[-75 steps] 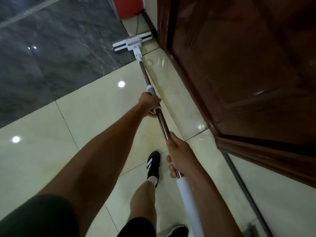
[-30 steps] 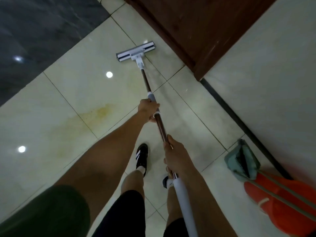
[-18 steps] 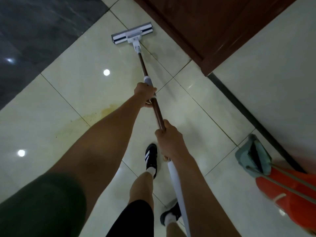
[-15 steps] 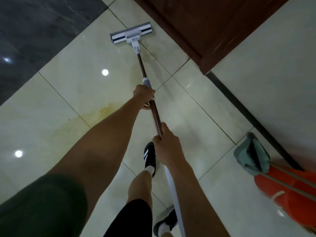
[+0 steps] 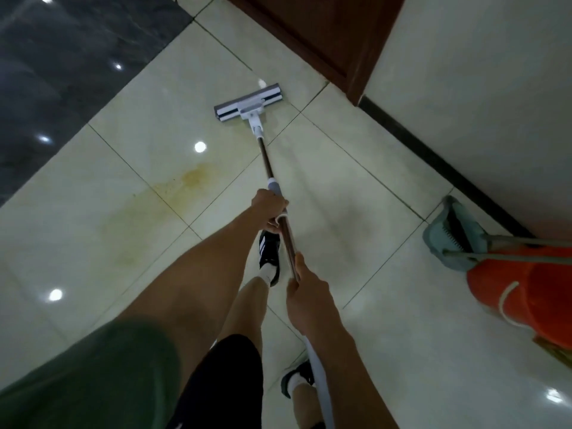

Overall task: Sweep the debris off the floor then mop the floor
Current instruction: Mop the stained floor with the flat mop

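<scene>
Mop (image 5: 272, 168): flat head (image 5: 248, 102) lying on the pale floor tiles (image 5: 387, 305), pole slanting back toward the person. Left hand (image 5: 270, 206) grips the pole just behind the grey collar, fingers (image 5: 274, 223) curled round it from the left side. Right hand (image 5: 305, 294) grips the pole lower down, where the brown metal section meets the white end grip (image 5: 317, 373), thumb lying along the shaft. Both arms extend forward; a green sleeve (image 5: 93, 379) covers the left upper arm. Below the pole, one black shoe with white stripes (image 5: 270, 249) is stepped forward and a second shoe (image 5: 297, 379) stands nearer the person. A yellowish stain (image 5: 173, 193) marks the tiles left of the pole, well apart from the mop head. Dark marble flooring (image 5: 62, 57) borders the tiles at upper left; a brown wooden door (image 5: 334, 35) stands beyond the mop head. At the right edge, a teal dustpan (image 5: 458, 233) rests against an orange bucket (image 5: 526, 292) by the wall (image 5: 495, 88).
</scene>
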Available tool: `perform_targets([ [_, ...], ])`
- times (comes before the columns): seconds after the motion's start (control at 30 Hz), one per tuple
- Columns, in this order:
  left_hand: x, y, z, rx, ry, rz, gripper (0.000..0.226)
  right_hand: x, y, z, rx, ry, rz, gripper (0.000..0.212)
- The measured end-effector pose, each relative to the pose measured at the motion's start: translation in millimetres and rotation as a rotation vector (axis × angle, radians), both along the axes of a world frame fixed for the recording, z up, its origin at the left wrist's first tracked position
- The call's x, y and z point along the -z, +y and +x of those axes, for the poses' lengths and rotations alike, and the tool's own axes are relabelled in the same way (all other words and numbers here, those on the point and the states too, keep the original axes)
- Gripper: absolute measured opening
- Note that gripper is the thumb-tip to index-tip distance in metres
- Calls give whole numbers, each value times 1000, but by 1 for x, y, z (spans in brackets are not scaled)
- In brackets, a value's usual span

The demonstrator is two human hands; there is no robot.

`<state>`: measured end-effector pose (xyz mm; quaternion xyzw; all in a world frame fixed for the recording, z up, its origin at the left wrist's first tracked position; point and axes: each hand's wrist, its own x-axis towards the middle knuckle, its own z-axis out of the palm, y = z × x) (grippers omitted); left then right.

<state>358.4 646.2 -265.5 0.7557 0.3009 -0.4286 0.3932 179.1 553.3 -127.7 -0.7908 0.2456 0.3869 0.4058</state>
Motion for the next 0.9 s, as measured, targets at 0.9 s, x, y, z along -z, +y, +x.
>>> perform_targets([
  [0.9, -9, -11, -57, -450, -76, -98, 12, -18, -8, -44, -65, -81, -29, 56],
])
